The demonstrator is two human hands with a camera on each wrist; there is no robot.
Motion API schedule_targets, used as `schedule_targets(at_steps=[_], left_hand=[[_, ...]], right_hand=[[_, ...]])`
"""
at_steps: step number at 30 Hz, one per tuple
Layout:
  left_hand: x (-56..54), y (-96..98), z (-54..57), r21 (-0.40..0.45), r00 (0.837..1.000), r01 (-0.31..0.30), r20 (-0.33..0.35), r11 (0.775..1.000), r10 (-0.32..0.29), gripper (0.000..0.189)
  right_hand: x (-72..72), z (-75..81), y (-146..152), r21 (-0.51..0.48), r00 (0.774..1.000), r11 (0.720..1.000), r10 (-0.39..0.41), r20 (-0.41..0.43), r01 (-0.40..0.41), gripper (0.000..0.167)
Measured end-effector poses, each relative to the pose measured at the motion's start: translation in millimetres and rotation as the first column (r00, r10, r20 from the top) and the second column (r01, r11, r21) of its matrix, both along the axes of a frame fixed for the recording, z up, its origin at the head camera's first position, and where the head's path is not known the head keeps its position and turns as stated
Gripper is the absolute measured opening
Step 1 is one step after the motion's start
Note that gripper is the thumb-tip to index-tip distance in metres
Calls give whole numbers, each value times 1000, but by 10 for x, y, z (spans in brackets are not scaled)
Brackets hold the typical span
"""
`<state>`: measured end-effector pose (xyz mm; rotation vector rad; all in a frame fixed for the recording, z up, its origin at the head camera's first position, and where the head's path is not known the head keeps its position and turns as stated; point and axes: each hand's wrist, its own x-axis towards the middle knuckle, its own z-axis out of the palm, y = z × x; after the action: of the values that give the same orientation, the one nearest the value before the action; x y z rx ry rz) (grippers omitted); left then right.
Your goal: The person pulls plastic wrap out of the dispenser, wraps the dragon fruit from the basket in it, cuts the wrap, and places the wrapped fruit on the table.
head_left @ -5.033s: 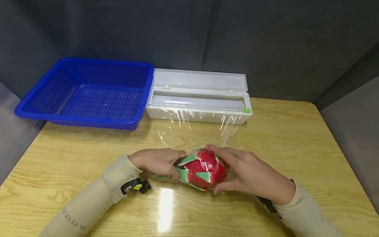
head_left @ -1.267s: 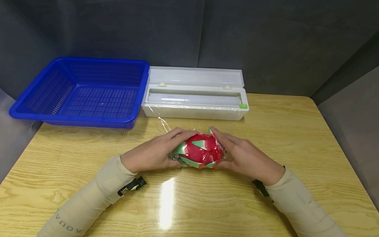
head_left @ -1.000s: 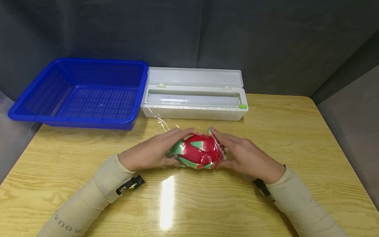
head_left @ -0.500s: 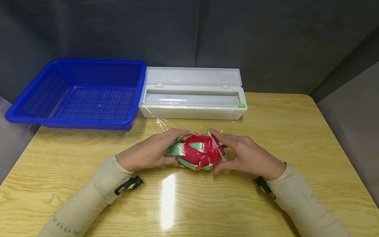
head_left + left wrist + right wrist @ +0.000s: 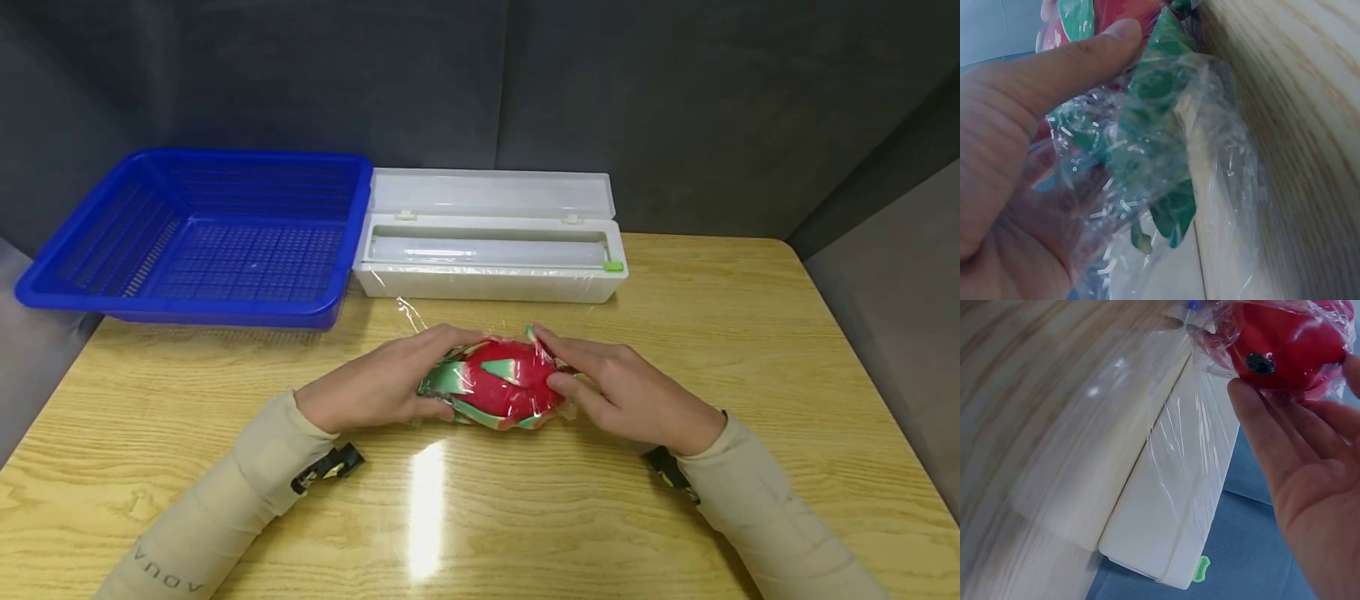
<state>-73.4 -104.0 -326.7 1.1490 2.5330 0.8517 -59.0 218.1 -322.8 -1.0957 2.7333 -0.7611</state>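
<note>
A red dragon fruit [image 5: 498, 392] with green scales lies near the middle of the table, wrapped in clear cling film [image 5: 1116, 187]. My left hand [image 5: 382, 379] grips its green-leafed end, thumb in front and fingers behind. Loose, crumpled film hangs around that end in the left wrist view. On the other end, my right hand [image 5: 622, 387] holds the fruit, its thumb over the near top and fingers behind. The right wrist view shows a dark spot on that red end [image 5: 1260, 362]. A sheet of film stretches from the fruit to the white dispenser [image 5: 487, 287].
The dispenser's lid [image 5: 491, 193] stands up at the back, showing the film roll [image 5: 487, 251] inside; a green slider [image 5: 613, 267] sits at its right end. Left of it stands a blue plastic basket [image 5: 202, 312]. A dark curtain [image 5: 675, 108] hangs behind the wooden table [image 5: 525, 525].
Over five seconds the fruit moved toward the dispenser and turned, shortening the film between them. My left hand shifted to its far side. Lately my right thumb rose from the near bottom onto the fruit.
</note>
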Motion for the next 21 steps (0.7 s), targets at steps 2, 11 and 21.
schedule_targets(at_steps=[2,11,21], left_hand=[[1,2,4,2,1000,1,0,1000,-1,89],[5,14,15,-3,1000,10,-28,1000,-10,85],[21,32,21,18,999,21,-42,1000,-20,83]], right_hand=[[-2,7,3,-7,1000,1000,-3,18,4,61],[-20,38,55,-53,997,997,-57,60,60,57],[-17,74,69,-87,990,988,-132,-51,127,57]])
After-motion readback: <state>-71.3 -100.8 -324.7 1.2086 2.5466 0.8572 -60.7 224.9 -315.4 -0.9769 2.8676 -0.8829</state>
